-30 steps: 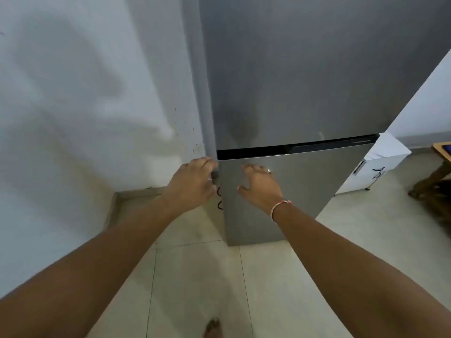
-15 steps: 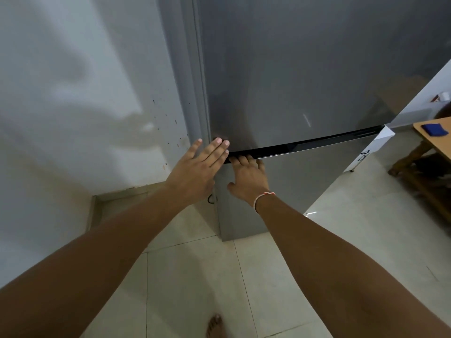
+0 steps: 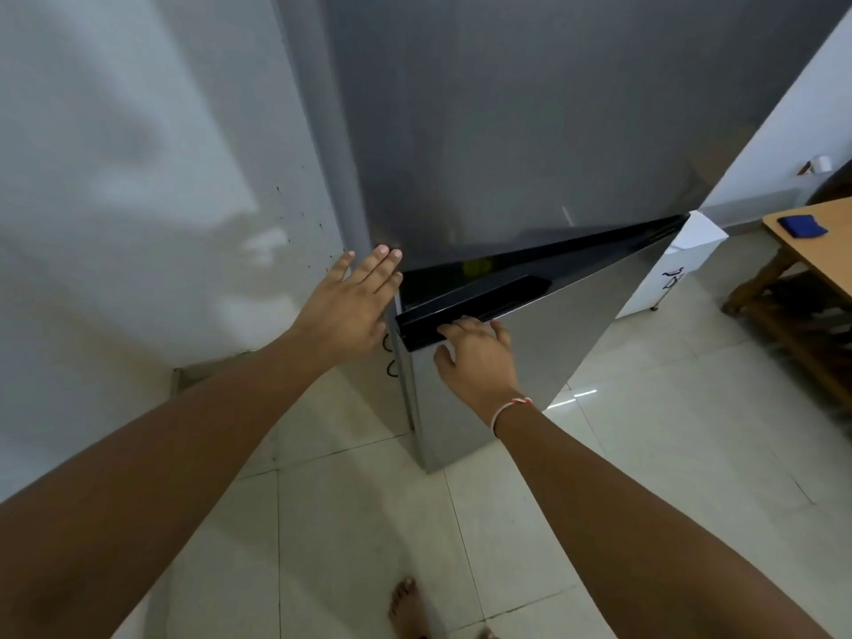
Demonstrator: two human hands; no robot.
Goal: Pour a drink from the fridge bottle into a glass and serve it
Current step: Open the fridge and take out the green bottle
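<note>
A tall grey fridge (image 3: 530, 122) stands against the white wall. Its lower door (image 3: 553, 343) is swung partly outward, hinged at the right, with a dark gap above its black top edge. My right hand (image 3: 479, 357) grips that black top edge near the door's left corner. My left hand (image 3: 355, 306) lies flat with fingers spread against the fridge's left side, just below the upper door. Something yellow (image 3: 475, 268) shows faintly inside the gap. No bottle or glass is visible.
A white wall (image 3: 138, 200) is close on the left. A wooden table (image 3: 811, 251) with a blue cloth (image 3: 802, 225) stands at the right, and a white box (image 3: 668, 274) sits beyond the door. My bare foot (image 3: 410, 606) stands on the tiled floor.
The lower fridge door has swung outward from shut, pulled by my right hand on its top edge. My left hand stayed flat on the fridge's left side.
</note>
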